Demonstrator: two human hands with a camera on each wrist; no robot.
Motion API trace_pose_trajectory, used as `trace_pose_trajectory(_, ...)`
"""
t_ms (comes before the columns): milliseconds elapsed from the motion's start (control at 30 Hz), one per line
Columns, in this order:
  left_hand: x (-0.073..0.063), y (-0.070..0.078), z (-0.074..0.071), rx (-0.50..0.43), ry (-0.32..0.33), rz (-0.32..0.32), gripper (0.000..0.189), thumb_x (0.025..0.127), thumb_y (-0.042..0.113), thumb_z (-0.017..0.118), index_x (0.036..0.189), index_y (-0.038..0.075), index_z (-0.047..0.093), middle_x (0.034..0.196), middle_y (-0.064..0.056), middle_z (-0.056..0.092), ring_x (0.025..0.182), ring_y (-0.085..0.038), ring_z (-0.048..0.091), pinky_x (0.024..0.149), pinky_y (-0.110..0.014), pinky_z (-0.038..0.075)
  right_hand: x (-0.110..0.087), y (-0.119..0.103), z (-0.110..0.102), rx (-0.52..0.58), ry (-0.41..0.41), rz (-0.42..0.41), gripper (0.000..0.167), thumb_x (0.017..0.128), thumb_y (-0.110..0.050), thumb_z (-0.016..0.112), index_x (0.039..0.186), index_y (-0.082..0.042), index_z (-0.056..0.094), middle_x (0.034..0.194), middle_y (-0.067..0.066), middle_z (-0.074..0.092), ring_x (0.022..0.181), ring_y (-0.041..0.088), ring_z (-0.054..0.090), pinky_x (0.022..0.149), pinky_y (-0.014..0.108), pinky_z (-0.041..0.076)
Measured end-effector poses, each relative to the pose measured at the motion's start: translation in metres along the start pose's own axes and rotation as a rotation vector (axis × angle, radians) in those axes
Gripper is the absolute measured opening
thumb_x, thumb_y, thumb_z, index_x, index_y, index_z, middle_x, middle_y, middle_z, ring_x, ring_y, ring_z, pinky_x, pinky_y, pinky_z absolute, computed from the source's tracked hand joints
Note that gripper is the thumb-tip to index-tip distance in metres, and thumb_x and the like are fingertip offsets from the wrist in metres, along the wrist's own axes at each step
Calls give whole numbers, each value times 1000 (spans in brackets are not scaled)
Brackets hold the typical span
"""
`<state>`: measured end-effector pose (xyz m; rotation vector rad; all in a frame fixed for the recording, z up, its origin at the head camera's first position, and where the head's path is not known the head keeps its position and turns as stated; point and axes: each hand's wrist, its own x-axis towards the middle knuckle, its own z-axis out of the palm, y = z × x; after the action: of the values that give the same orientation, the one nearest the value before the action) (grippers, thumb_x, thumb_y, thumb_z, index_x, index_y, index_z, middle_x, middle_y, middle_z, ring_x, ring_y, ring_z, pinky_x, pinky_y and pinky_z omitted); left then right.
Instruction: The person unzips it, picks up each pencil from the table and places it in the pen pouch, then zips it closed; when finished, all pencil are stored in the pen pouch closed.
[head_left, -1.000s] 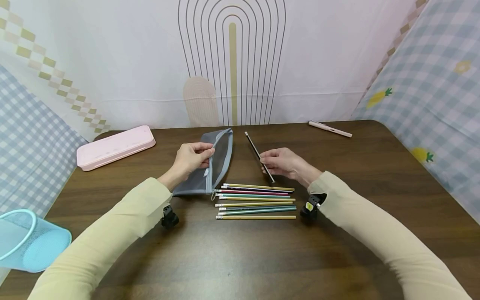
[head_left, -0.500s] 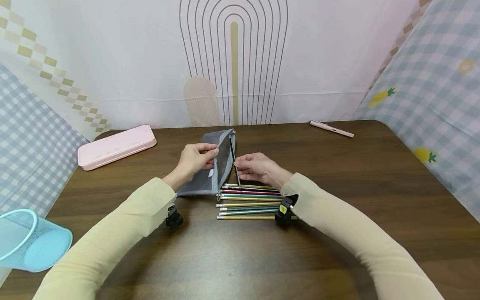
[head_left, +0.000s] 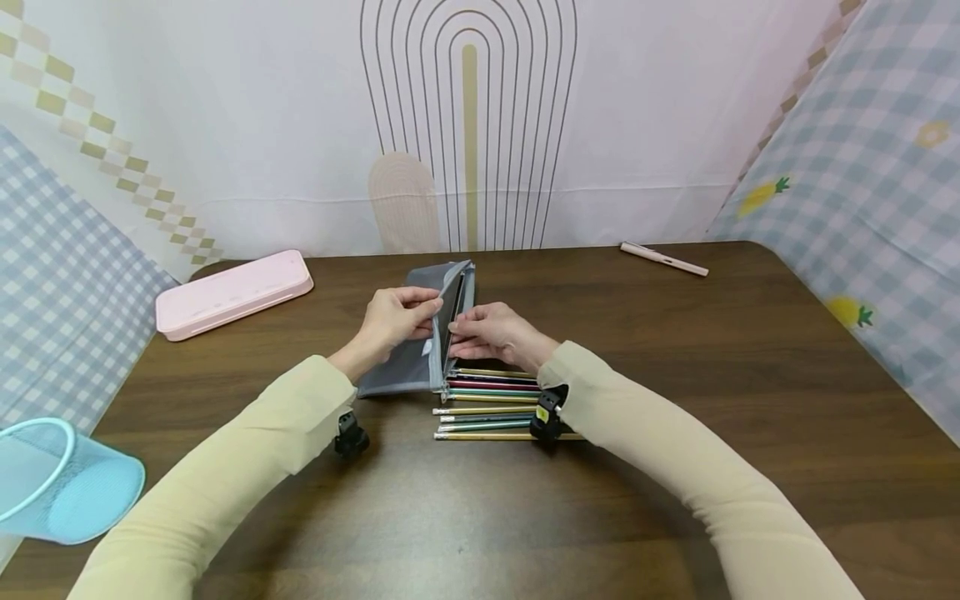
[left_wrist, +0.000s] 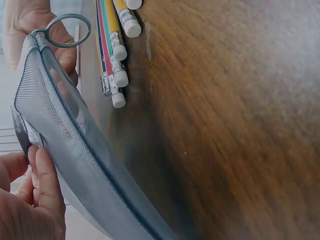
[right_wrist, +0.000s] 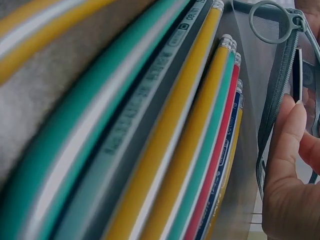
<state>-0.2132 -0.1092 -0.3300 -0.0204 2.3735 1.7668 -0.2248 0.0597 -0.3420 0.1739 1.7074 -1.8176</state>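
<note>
Well off to the left hand's outer side, a blue mesh holder (head_left: 97, 492) lies tipped on its side, and a pink case (head_left: 234, 293) sits on the tabletop (head_left: 675, 350) beyond that wrist. The left hand (head_left: 393, 321) pinches the near lip of a grey mesh pouch (head_left: 396, 371) between thumb and fingers, holding its zipped mouth apart toward the other hand. The ring pull (right_wrist: 254, 20) hangs at the end of the zip closest to the person.

Between the hands is the dark pencil (head_left: 458, 292), and that is what has changed: a second ago it was clear of the pouch, out to the right; now it lies along the mouth, seemingly inside. From here I judge it has passed the lip but has not been let go; how deep it sits I cannot tell.

The right hand (head_left: 495, 333) pinches that pencil with thumb and fingers, right at the mouth. Just on the person's side of it, partly under its wrist, a row of pencils (head_left: 487, 399) lies outside the pouch, eraser ends toward the left hand. Far beyond the right hand, to its right, rests a pale pen (head_left: 663, 258).
</note>
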Motion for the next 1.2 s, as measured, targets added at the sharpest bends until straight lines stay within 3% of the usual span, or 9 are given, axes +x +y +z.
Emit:
trace_pose_trajectory(167, 0, 1, 1, -8, -5, 2, 34, 92, 16, 62, 122, 1, 62, 112, -23, 65, 63, -5, 65, 67, -25, 58, -1, -1, 2, 16, -14, 2, 8, 95, -4, 54, 100, 2, 56, 74, 9, 65, 58, 14, 66, 55, 20, 56)
trace_pose_trajectory(367, 0, 1, 1, 2, -6, 3, 35, 92, 18, 62, 123, 1, 61, 114, -23, 64, 63, -4, 63, 66, -23, 57, -8, 0, -9, -9, -27, -12, 29, 96, -4, 52, 123, 7, 52, 83, 11, 65, 68, 15, 68, 65, 22, 57)
trace_pose_trajectory(467, 0, 1, 1, 5, 0, 3, 35, 92, 18, 63, 123, 1, 61, 115, -23, 63, 62, -4, 62, 65, -23, 57, -13, 2, -22, -115, -19, -55, 30, 95, -4, 55, 122, 7, 53, 87, 10, 65, 71, 13, 67, 67, 22, 57)
trace_pose_trajectory(600, -1, 1, 0, -3, 7, 2, 35, 92, 17, 63, 122, 0, 61, 115, -23, 63, 61, -4, 61, 64, -23, 57, -23, 6, -47, -339, -14, -121, 26, 93, -4, 58, 116, 7, 58, 90, 8, 63, 74, 11, 62, 67, 23, 57)
trace_pose_trajectory(833, -2, 0, -2, 12, 10, -7, 35, 91, 17, 63, 122, 0, 62, 113, -21, 64, 63, -4, 61, 65, -23, 57, -36, 12, -80, -673, -82, -154, 19, 90, -8, 63, 107, 2, 66, 99, 6, 67, 82, 11, 58, 70, 27, 55)
trace_pose_trajectory(1067, -2, 0, -2, 13, 4, -7, 34, 92, 17, 63, 121, 1, 62, 114, -22, 64, 64, -3, 61, 65, -23, 57, -39, 15, -84, -814, -190, -225, 13, 87, -1, 64, 99, 3, 67, 86, 6, 67, 68, 11, 52, 60, 25, 49)
trace_pose_trajectory(1200, -2, -1, -2, 9, 3, -10, 34, 92, 17, 63, 122, 0, 62, 115, -23, 64, 64, -3, 61, 65, -22, 57, -41, 16, -84, -862, -200, -255, 9, 86, 2, 63, 93, 2, 67, 80, 4, 65, 64, 12, 48, 58, 24, 47)
